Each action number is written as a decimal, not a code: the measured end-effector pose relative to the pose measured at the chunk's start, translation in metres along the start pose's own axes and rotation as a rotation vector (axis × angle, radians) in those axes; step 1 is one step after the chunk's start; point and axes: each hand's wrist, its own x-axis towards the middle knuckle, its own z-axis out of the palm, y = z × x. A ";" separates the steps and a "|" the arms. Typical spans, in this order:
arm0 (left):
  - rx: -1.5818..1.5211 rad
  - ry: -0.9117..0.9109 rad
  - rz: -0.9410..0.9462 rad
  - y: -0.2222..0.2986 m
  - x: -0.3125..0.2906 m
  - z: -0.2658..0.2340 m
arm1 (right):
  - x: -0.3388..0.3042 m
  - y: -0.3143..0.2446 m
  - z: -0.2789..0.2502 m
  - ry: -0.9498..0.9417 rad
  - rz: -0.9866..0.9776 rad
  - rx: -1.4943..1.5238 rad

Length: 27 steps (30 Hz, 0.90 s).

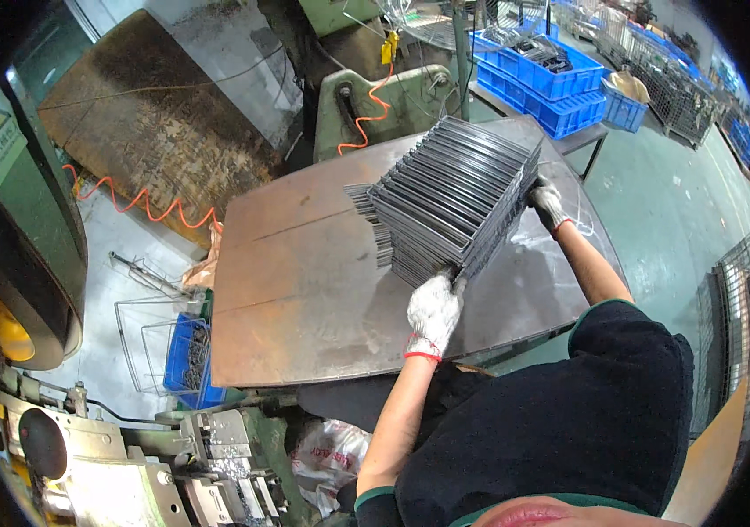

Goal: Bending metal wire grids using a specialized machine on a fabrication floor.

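A thick stack of dark metal wire frames [445, 189] is tilted over the metal tabletop [287, 281]. My left hand [435, 309], in a white knit glove with a red cuff, is closed on the stack's near corner. At its right side, my right hand [548, 204], gloved the same way, grips the edge, its fingertips partly hidden behind the frames. Thin rod ends [381, 244] stick out along the stack's left side; whether they belong to it I cannot tell. The stack's underside is out of sight.
Blue crates [537, 88] with metal parts stand beyond the table at the right. Another blue bin [189, 356] sits on the floor at left. Machinery [85, 465] fills the lower left. An orange coiled hose [151, 204] hangs by a worn brown board [164, 123].
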 end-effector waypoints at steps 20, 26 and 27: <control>-0.617 0.668 -0.787 -0.140 -0.251 -0.123 | -0.357 -0.173 0.269 -1.258 -0.703 -0.130; -0.613 1.357 -1.118 -0.010 -0.432 -0.144 | -0.463 -0.188 0.307 -1.830 -1.189 -0.139; -0.289 1.379 -1.224 0.021 -0.463 -0.133 | -0.480 -0.178 0.306 -1.896 -1.305 -0.140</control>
